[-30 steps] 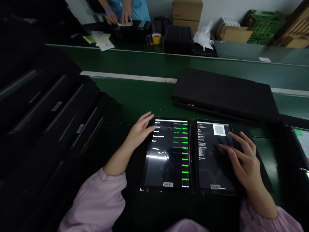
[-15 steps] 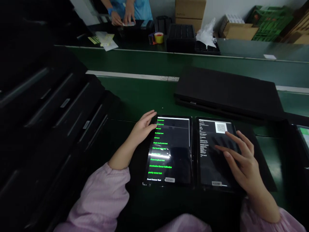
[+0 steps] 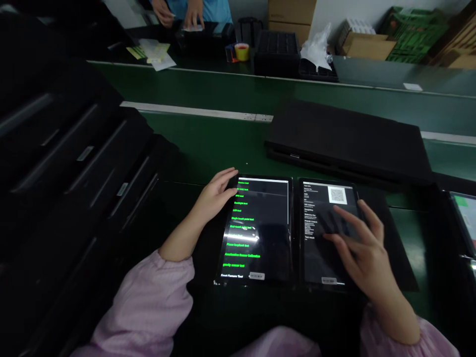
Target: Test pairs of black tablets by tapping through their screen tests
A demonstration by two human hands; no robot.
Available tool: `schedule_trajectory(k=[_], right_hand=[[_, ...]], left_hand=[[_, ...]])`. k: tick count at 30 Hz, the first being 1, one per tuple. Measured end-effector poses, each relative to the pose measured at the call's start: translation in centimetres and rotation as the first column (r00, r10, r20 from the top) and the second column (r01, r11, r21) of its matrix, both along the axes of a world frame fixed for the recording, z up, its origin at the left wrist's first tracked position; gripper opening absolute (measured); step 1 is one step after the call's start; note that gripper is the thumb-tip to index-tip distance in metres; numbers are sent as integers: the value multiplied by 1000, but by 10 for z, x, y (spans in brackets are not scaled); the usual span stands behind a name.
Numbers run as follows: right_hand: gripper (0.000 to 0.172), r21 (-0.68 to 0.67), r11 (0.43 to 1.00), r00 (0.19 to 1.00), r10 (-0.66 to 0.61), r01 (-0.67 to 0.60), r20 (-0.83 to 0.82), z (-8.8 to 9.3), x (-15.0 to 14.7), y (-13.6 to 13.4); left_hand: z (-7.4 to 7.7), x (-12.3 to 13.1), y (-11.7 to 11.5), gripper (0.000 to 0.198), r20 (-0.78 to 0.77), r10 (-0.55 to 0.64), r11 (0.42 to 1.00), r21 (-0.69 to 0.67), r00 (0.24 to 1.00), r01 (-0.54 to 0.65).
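Observation:
Two lit tablets lie side by side on the green bench. The left tablet [image 3: 267, 233] shows a list of green test names. My left hand [image 3: 215, 196] is at its upper left edge, fingers extended and holding nothing. On the right tablet [image 3: 316, 263] there is white text and a square code near the top. Over that screen my right hand [image 3: 366, 250] is spread, fingertips at or just above the glass; contact cannot be made out. Each tablet has a small label near its lower edge.
Black cases [image 3: 107, 158] are stacked along the left. A large black case [image 3: 345, 141] lies beyond the tablets. Another lit device [image 3: 464, 218] is at the right edge. Across the bench are a person's hands [image 3: 193, 14], papers [image 3: 158, 53], a yellow tub [image 3: 242, 51] and black trays [image 3: 277, 52].
My right hand has shifted slightly left and its fingers have changed pose over the right tablet. The whole view has shifted a little. The other person's hands have moved.

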State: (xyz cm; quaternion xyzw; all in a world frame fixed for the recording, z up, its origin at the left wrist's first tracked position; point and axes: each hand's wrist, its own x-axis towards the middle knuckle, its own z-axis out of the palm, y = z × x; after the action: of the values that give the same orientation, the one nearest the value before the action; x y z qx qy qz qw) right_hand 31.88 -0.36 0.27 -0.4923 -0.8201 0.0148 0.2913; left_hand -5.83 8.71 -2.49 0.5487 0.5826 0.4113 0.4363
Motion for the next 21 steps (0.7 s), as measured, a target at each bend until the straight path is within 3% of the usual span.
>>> schedule_trajectory(k=[6,13,21], right_hand=[[36,-32,978,967,-211,208,-145,1,27,16],[42,-103,972,973,-218,210,-74,-16,44,43],[41,-86,969,971,-235,231,-35,-25,43,45]], left_hand=[[-1,2,-1,56,-1,18,1000,7,1000,-18],[0,3,-1,59,23,30,999,18,999,-30],[0,2,-2,50,-3,63,998,10,998,-63]])
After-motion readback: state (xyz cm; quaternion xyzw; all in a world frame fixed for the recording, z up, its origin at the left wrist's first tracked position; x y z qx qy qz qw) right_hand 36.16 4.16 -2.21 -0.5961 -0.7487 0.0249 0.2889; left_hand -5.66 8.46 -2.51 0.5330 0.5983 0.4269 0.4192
